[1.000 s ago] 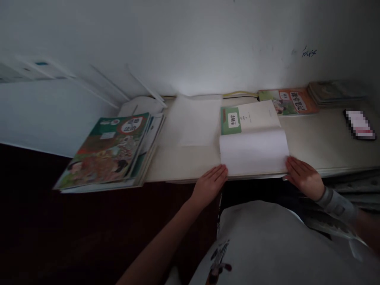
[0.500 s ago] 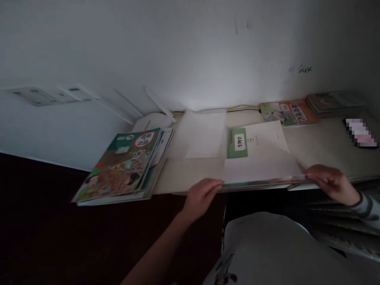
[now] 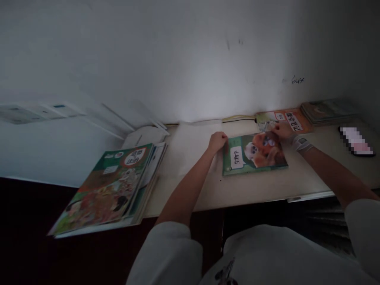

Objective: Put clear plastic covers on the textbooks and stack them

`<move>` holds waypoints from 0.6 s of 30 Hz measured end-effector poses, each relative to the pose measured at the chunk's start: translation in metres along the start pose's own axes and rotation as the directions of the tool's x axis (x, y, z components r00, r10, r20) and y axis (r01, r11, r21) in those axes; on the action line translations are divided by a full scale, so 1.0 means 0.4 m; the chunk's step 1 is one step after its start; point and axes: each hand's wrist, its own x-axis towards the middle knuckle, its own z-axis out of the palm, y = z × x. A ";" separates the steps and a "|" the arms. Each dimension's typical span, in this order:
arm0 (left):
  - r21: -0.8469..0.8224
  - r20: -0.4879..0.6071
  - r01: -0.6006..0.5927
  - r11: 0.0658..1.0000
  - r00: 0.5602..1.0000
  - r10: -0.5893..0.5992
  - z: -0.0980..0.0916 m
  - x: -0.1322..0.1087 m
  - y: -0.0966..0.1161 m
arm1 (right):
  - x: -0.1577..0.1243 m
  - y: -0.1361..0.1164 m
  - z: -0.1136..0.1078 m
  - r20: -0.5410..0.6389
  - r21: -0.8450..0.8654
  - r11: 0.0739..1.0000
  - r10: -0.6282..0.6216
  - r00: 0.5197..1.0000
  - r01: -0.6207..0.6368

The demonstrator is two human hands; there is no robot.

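A textbook (image 3: 234, 167) with a green cover lies closed on the desk, with golden-haired monkeys pictured on it. My left hand (image 3: 219, 141) grips its far left corner, fingers closed. At the far right edge of the same textbook is my right hand (image 3: 280, 130), its fingers curled over the edge near the monkey picture. A watch sits on my right wrist. Beneath and to the left of the textbook, a large pale sheet (image 3: 192, 144) spreads over the desk.
A stack of books (image 3: 118, 190) overhangs the desk's left front edge. Behind my right hand lies an orange-and-green book (image 3: 298, 120), beside another book pile (image 3: 329, 111). A phone (image 3: 356, 140) rests at right. The wall (image 3: 178, 59) rises directly behind the desk (image 3: 252, 188).
The textbook's raised cover has closed, so its monkey picture now faces up. Both hands have moved from the near edge to the far edge. The view has shifted slightly.
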 end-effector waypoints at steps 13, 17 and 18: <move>0.363 0.197 -0.360 0.860 0.931 0.307 0.167 -0.105 0.175 | -0.046 -0.127 0.159 0.144 -0.324 0.740 -0.577 0.804 0.589; 0.361 0.180 -0.319 0.876 0.946 0.270 0.151 -0.099 0.120 | -0.047 -0.060 0.148 0.150 -0.333 0.739 -0.572 0.806 0.586; 0.360 0.172 -0.277 0.891 0.958 0.229 0.143 -0.096 0.101 | -0.048 -0.038 0.140 0.144 -0.337 0.754 -0.551 0.822 0.565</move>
